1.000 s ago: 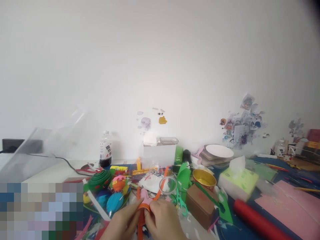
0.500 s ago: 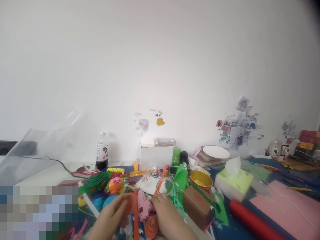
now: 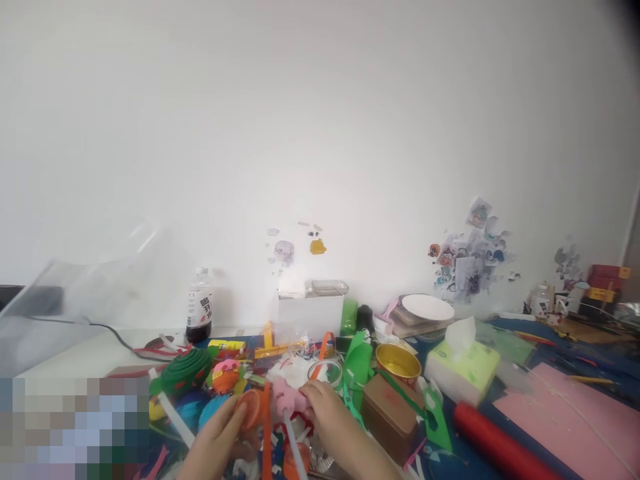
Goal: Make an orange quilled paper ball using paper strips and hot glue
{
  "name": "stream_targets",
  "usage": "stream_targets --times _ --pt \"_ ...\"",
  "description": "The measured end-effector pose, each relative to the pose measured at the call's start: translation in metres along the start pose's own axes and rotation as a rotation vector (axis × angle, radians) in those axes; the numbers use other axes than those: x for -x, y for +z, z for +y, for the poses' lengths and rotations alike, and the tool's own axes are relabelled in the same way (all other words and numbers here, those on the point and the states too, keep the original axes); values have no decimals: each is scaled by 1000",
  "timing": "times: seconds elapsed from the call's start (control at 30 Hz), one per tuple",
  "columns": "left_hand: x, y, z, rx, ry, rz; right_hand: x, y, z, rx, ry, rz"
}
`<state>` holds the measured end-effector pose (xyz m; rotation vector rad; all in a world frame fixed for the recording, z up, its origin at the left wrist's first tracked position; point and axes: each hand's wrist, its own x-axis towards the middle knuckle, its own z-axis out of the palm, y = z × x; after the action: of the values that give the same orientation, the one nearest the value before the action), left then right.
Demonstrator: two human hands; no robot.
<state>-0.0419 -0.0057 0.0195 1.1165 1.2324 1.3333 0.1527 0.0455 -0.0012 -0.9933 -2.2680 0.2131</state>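
Note:
My left hand (image 3: 217, 430) is closed around the edge of a round orange piece (image 3: 253, 408), which looks like coiled paper; blur hides its details. Between the fingers of my right hand (image 3: 330, 417) is a pink glue gun (image 3: 289, 398), with a whitish glue stick (image 3: 295, 443) trailing from it towards me. An orange strip (image 3: 267, 433) runs lengthwise between the two hands. Below the glue gun lies a second orange piece (image 3: 296, 461), partly covered by the stick. A roll of clear tape (image 3: 325, 373) sits just beyond my right hand.
Left stand a green coiled dome (image 3: 185, 368) and a bottle (image 3: 200, 307). On the right are a brown box (image 3: 393, 417), a gold tin (image 3: 399, 363), a tissue pack (image 3: 463, 370), a red roll (image 3: 500, 443) and pink sheets (image 3: 575, 420). Scraps cover the middle.
The glue gun has been lifted and turned in my right hand, so its stick now points towards me. My left hand keeps the orange piece. The view has shifted slightly.

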Motion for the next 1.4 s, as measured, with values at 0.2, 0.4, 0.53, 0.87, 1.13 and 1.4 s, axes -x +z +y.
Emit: stream_targets --times 0.2,0.4,0.53,0.87,1.13,1.4 --pt "3 2 7 5 -21 63 -3 -13 -3 -317 143 139" --pt "-2 -2 2 -229 28 93 -9 -9 3 -571 296 300" --pt "-6 -8 -7 -390 70 36 -11 -2 11 -635 350 429" --pt "-17 -13 -12 -497 346 134 -12 -9 4 -804 412 443" --pt "-17 -19 -3 -461 278 128 -5 -11 0 -689 311 338" --pt "-12 -12 0 -494 317 96 0 -19 -5 -320 235 380"
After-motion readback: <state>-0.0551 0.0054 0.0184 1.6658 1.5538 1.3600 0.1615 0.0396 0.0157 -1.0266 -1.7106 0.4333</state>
